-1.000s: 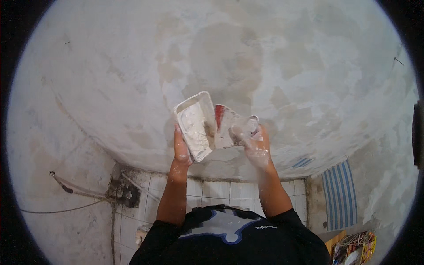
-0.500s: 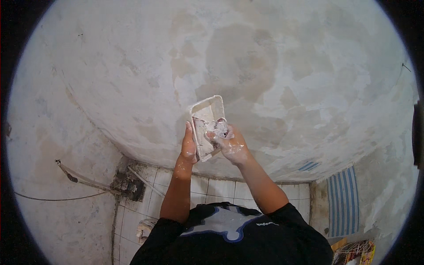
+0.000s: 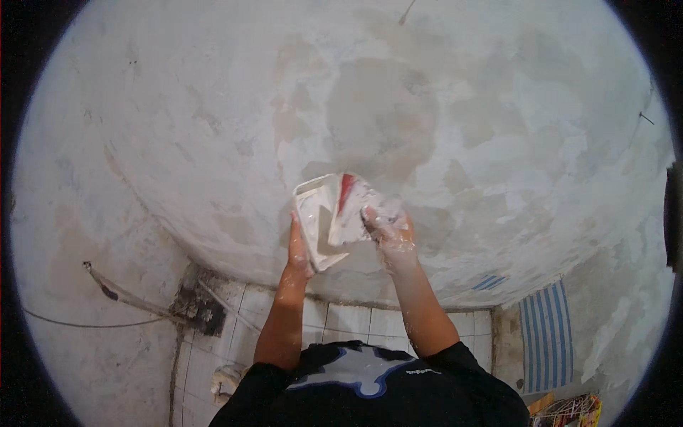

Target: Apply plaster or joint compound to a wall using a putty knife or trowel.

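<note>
My left hand (image 3: 299,247) grips a white rectangular plastic tray (image 3: 316,187) by its left side, its fingers partly hidden beneath. White paste smears the tray's inside and walls. Closed around a broad, flat putty scraper (image 3: 353,215) is my right hand (image 3: 396,242), spattered with the same paste. The scraper is coated white except for a red strip along its upper left part. It lies over the tray's right rim; whether it touches the rim I cannot tell. Both hands are held in front of the patchy plastered wall (image 3: 384,114).
A second wall (image 3: 78,213) stands at left, with a loose cable (image 3: 107,325) and a dark broken patch (image 3: 206,306) low down. White floor tiles (image 3: 348,320) lie below. At right hangs a blue-striped cloth (image 3: 546,334), above a pile of odds and ends (image 3: 573,411).
The scraper has swung from inside the tray to its right rim, showing its red strip. My right hand has moved right, and the tray sits slightly lower and further left in view.
</note>
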Demonstrator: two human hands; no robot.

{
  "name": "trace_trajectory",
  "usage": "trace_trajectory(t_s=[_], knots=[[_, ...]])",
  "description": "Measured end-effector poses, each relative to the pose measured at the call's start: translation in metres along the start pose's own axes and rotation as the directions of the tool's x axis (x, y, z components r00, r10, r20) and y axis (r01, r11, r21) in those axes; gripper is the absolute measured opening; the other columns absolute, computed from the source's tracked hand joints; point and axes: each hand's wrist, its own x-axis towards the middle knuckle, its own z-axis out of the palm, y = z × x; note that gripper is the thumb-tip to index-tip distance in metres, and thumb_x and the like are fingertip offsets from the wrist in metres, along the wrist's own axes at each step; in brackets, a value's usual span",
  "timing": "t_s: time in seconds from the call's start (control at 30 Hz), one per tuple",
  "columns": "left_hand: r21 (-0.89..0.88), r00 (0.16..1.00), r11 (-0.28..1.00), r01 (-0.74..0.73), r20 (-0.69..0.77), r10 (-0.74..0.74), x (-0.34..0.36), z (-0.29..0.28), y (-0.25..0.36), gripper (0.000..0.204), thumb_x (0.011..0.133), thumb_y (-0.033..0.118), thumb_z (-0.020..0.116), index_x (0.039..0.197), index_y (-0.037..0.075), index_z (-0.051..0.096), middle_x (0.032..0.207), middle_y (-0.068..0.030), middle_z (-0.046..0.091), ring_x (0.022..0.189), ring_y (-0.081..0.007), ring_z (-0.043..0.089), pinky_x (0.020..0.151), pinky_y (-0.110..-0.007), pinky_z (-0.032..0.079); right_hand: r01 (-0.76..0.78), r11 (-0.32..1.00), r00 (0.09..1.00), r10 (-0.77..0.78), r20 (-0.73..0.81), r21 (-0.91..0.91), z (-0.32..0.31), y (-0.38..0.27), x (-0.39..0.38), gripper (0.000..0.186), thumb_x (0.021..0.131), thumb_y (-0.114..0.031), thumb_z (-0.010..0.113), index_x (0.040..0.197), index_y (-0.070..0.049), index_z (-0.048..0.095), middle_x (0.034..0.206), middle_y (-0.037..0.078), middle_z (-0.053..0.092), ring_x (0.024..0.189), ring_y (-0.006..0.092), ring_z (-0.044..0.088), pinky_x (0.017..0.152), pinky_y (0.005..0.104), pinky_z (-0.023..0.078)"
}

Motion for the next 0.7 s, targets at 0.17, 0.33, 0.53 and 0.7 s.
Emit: trace_trajectory(t_s=[0.17,0.33,0.53,0.7], knots=[[-0.051,0.990,0.991,-0.125,-0.071,0.121,-0.013,-0.004,0.015,0.071,0.092,0.060,0.026,0.141,0.008,0.026,0.137,-0.0141,0.040,0.120,-0.0323,0.046,0.097,-0.048,0.043,0.171,0.643,0.813,-0.520,-0.262,-0.746,-0.014,-0.037,0.011,0.020,0.085,-0.011,0.060,0.100,0.002,0.062,0.082,0.004,0.062,0.067,0.0129,0.056,0.058,0.0271,0.043],[-0.041,0.958,0.966,-0.254,-0.146,0.245,-0.017,0.010,0.030,0.068,0.092,0.058,0.028,0.141,0.011,0.026,0.138,-0.0119,0.038,0.120,-0.0324,0.046,0.095,-0.049,0.045,0.370,-0.326,0.443,-0.761,0.474,-0.870,-0.026,-0.042,0.055,0.034,0.083,-0.014,0.055,0.115,-0.002,0.058,0.122,0.019,0.056,0.111,0.0313,0.054,0.086,0.0355,0.046],[0.011,0.926,0.948,-0.319,-0.211,0.314,-0.015,0.012,0.033,0.068,0.091,0.060,0.028,0.142,0.014,0.026,0.139,-0.0103,0.037,0.121,-0.0311,0.045,0.096,-0.049,0.044,0.339,-0.514,0.626,-0.502,0.596,-0.788,-0.052,0.086,0.075,0.027,0.081,-0.013,0.054,0.106,-0.007,0.062,0.119,0.017,0.058,0.106,0.0293,0.059,0.084,0.0414,0.048],[0.001,0.929,0.952,-0.307,-0.215,0.301,-0.026,0.015,0.035,0.068,0.091,0.061,0.029,0.142,0.015,0.026,0.140,-0.0098,0.036,0.122,-0.0311,0.044,0.097,-0.049,0.043,0.386,-0.289,0.773,-0.417,0.478,-0.876,-0.063,0.040,0.059,0.025,0.082,-0.010,0.052,0.104,-0.005,0.061,0.101,0.015,0.063,0.090,0.0272,0.062,0.068,0.0387,0.051]])
